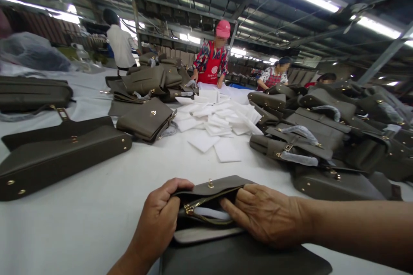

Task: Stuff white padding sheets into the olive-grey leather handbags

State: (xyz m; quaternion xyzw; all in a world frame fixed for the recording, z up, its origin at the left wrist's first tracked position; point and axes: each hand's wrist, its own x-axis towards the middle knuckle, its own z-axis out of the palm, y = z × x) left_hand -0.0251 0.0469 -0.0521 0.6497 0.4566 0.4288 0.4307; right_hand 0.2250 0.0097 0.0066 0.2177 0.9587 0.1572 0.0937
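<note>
An olive-grey handbag [245, 258] lies in front of me with its mouth open. Inside it, a gold zipper [206, 200] is undone, and the edge of a white sheet [211, 213] shows between its teeth. My left hand [163, 210] is closed round the bag's left rim, thumb on top near the zip pulls. At the right end of the zipper is my right hand [267, 212], its index finger pointing into the pocket and its other fingers curled on the bag's edge. The fingertips inside are partly hidden. A gold clasp [211, 183] sits on the far panel.
Loose white sheets [222, 116] are heaped beyond the bag on the white table [106, 215]. Similar bags stand at left [64, 154] and in a large pile at right [316, 129]. A person in a red apron [211, 62] stands across the table; other people are farther back.
</note>
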